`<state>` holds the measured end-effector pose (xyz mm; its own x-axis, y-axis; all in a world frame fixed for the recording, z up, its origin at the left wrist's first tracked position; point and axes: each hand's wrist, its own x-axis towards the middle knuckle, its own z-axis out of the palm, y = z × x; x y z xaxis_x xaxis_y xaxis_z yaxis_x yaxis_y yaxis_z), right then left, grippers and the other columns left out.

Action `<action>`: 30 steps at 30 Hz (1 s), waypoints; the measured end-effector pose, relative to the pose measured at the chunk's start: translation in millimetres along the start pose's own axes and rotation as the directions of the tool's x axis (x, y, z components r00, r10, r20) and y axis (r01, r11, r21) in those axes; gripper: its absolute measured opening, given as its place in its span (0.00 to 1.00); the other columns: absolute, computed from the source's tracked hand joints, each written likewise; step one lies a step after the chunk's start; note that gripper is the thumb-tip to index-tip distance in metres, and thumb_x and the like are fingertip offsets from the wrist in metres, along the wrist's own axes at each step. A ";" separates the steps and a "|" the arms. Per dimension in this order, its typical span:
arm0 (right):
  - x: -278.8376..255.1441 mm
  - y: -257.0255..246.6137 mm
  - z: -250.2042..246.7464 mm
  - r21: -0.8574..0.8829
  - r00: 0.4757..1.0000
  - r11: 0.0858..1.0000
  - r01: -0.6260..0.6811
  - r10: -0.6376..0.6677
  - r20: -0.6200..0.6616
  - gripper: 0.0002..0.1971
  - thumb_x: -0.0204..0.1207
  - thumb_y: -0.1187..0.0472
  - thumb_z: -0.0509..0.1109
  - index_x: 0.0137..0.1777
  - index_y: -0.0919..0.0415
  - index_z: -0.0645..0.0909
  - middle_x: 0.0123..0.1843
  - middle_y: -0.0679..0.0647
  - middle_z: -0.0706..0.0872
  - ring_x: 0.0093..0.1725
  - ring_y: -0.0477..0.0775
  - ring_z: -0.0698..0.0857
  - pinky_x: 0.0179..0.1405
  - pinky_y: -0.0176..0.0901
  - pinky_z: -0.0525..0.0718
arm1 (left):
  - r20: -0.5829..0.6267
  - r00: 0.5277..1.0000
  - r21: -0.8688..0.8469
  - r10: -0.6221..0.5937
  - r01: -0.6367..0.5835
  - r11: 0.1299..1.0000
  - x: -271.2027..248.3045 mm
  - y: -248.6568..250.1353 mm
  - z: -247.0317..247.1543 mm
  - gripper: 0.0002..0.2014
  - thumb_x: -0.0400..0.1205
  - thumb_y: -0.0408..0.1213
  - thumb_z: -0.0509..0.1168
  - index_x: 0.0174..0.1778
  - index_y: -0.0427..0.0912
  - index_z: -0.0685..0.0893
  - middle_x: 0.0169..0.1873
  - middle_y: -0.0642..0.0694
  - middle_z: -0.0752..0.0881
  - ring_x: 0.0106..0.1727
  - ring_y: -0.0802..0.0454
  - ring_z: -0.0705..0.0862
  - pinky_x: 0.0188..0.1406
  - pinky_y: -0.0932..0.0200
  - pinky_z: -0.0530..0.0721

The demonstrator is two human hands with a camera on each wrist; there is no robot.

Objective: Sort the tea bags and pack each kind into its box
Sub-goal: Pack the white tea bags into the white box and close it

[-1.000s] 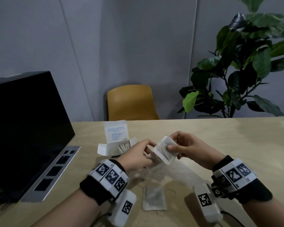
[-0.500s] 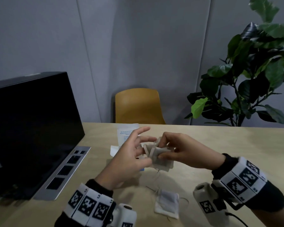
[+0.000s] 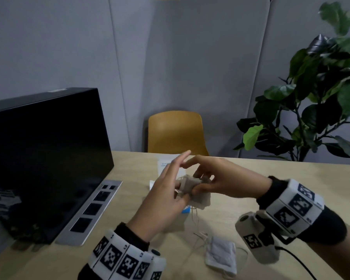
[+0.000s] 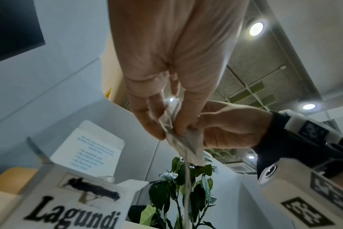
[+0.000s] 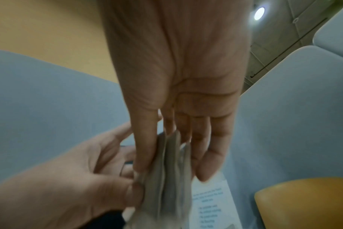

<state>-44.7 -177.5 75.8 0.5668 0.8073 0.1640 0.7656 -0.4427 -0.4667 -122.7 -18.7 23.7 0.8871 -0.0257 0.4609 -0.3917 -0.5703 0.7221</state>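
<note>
A small stack of pale tea bags (image 3: 200,200) is held in the air between both hands, strings dangling below it. My left hand (image 3: 180,188) pinches the stack's left edge with thumb and a finger, index finger stretched out. My right hand (image 3: 198,183) grips the same stack from the right, thumb in front and fingers behind. The left wrist view shows the tea bags (image 4: 186,142) just above the open white "Lagundi" box (image 4: 68,201). In the right wrist view the stack (image 5: 170,178) sits between thumb and fingers. One loose tea bag (image 3: 220,257) lies on the table near me.
The box's raised lid (image 3: 166,163) stands behind the hands. A black screen (image 3: 45,158) on a silver base (image 3: 93,211) fills the table's left side. A yellow chair (image 3: 176,132) and a leafy plant (image 3: 311,110) stand beyond the far edge.
The hands have come together over the box, and the left hand now pinches the tea bags that the right hand holds. The head view has tilted upward.
</note>
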 end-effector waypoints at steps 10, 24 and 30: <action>64.9 -4.6 -30.2 0.424 0.941 0.901 0.093 0.060 -0.334 0.04 0.70 0.70 0.74 0.42 0.66 0.81 0.37 0.54 0.82 0.37 0.47 0.79 0.41 0.37 0.78 | 0.006 0.918 0.004 -0.396 0.396 0.918 16.4 -60.8 -52.5 0.39 0.48 0.69 0.73 0.56 0.74 0.67 0.67 0.58 0.67 0.67 0.58 0.69 0.65 0.49 0.75; 62.6 7.6 -25.1 0.494 0.950 0.863 0.106 0.059 -0.306 0.09 0.70 0.71 0.74 0.50 0.71 0.82 0.45 0.60 0.87 0.44 0.52 0.85 0.51 0.49 0.85 | 0.278 0.842 0.016 -0.462 0.477 0.879 28.3 -95.1 -41.4 0.41 0.63 0.31 0.81 0.60 0.67 0.63 0.61 0.50 0.77 0.56 0.56 0.83 0.43 0.68 0.85; 54.7 16.3 -22.7 0.525 0.953 0.848 0.076 0.094 -0.289 0.13 0.70 0.71 0.74 0.53 0.77 0.79 0.46 0.64 0.86 0.45 0.55 0.84 0.46 0.49 0.85 | 0.274 0.844 0.015 -0.462 0.476 0.879 28.5 -97.3 -41.3 0.41 0.63 0.31 0.81 0.59 0.68 0.64 0.59 0.51 0.78 0.56 0.54 0.84 0.47 0.63 0.86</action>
<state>5.7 -149.4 96.9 0.6998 0.6150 0.3635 0.5320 -0.1091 -0.8397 -69.3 69.9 -12.1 0.9962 0.0170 -0.0859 0.0820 -0.5260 0.8466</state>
